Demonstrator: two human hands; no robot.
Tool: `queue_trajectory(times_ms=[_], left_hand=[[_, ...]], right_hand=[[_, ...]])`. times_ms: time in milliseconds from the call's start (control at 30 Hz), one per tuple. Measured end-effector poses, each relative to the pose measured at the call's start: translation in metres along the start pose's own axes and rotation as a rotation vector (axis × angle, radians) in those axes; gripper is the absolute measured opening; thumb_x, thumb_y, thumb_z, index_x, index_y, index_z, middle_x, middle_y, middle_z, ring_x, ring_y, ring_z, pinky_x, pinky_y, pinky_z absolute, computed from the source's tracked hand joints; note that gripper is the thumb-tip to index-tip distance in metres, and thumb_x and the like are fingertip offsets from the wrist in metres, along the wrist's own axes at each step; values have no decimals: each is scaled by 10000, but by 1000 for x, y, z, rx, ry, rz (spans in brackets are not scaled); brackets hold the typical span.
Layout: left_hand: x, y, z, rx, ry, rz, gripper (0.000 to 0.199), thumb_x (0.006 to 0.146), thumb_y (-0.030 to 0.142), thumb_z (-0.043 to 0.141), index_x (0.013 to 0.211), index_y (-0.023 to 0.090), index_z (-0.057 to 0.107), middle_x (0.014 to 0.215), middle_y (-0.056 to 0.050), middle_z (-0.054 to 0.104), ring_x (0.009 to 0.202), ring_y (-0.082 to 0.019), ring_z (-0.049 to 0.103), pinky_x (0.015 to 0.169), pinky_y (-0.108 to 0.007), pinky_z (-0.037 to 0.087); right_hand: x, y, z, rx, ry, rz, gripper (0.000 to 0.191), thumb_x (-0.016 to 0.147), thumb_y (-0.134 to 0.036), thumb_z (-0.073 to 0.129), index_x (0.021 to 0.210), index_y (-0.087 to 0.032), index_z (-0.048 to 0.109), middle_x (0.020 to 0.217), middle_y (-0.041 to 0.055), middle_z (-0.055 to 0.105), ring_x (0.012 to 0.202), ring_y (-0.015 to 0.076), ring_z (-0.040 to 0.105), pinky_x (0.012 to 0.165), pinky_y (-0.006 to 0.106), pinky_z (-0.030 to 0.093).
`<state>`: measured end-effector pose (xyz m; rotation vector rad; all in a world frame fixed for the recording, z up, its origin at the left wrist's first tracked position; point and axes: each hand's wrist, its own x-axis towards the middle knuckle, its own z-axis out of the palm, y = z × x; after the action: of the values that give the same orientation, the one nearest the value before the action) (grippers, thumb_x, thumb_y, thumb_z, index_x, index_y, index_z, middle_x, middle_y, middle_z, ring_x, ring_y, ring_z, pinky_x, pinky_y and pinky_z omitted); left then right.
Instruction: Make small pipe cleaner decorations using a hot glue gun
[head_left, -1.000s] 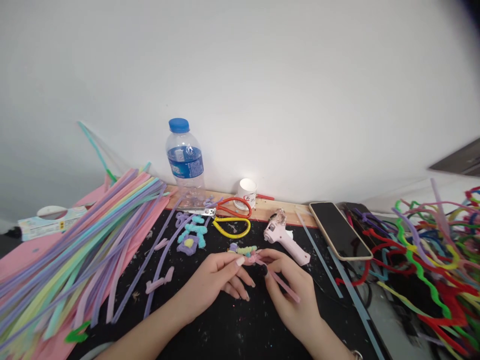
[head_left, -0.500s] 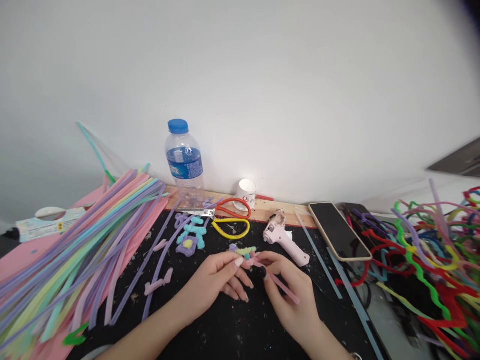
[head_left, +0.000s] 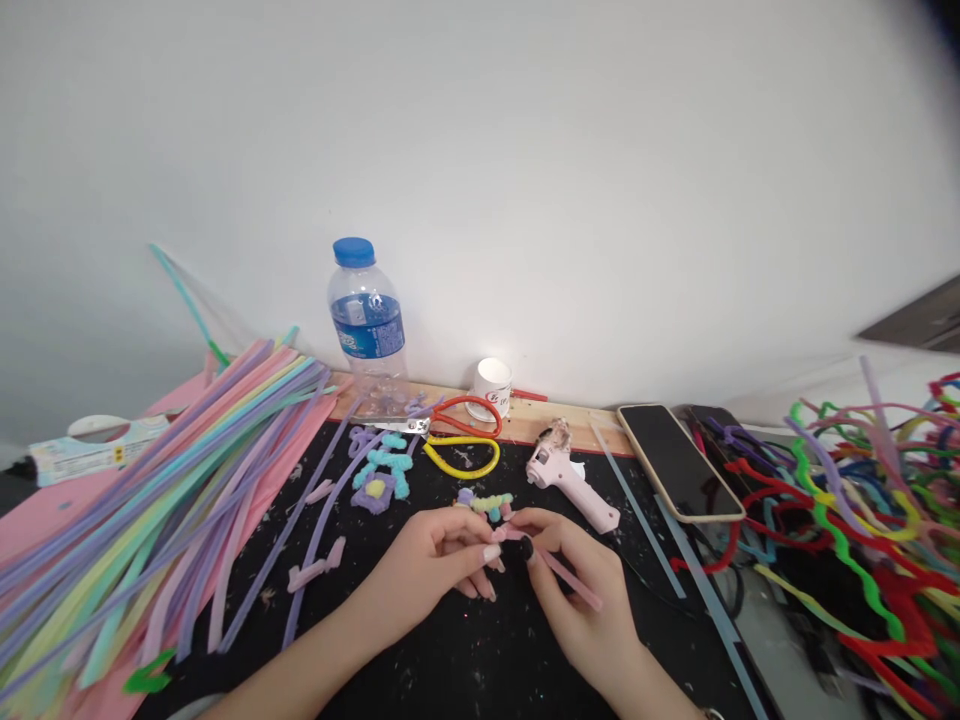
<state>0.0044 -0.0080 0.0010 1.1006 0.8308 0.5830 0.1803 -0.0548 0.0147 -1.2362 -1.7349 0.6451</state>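
Note:
Over the black mat, my right hand (head_left: pixel 576 568) is closed on a pink pipe cleaner (head_left: pixel 574 580), whose straight tail slants down across the palm. My left hand (head_left: pixel 442 555) comes in from the left, its thumb and fingers pinched at the curled near end of the same pink piece. A small multicoloured pipe-cleaner piece (head_left: pixel 491 503) lies just beyond my fingertips. To the left of it rest a turquoise twisted figure (head_left: pixel 390 462) and a purple flower with a yellow centre (head_left: pixel 374 491).
Scissors (head_left: pixel 427 427), a bottle (head_left: pixel 367 325), a white cup (head_left: pixel 493 385) and a pink glue gun (head_left: pixel 574 480) stand or lie beyond my hands. Straight pipe cleaners (head_left: pixel 172 480) cover the left. A phone (head_left: pixel 679 462) and tangled pipe cleaners (head_left: pixel 862 520) are at right.
My left thumb has moved right and down, now meeting the pink piece near my right fingertips. My right hand has barely moved.

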Motion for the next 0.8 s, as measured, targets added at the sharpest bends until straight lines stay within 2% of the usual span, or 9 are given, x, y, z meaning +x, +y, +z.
queue_trajectory(times_ms=[400,567,800], left_hand=[[-1,2,-1,38,-16,-12,113,782,244,618,786,135,647,729,-17,674,583,-129,653,568,-224,496],[-3,6,-2,53,-60,-15,118,789,241,610,785,129,648,654,-10,663,590,-132,649,581,-222,495],[-4,9,-4,5,-115,-23,141,786,265,620,804,128,643,766,-39,687,606,-136,644,587,-243,502]], right_hand=[[1,0,-2,69,-5,71,129,832,-138,510,726,-193,559,939,83,671,839,196,651,746,287,515],[2,0,-2,165,-14,122,144,850,-158,518,731,-186,594,913,71,678,841,190,651,770,291,509],[3,0,-2,243,-9,160,156,858,-193,535,719,-184,606,893,70,684,827,193,652,787,314,513]])
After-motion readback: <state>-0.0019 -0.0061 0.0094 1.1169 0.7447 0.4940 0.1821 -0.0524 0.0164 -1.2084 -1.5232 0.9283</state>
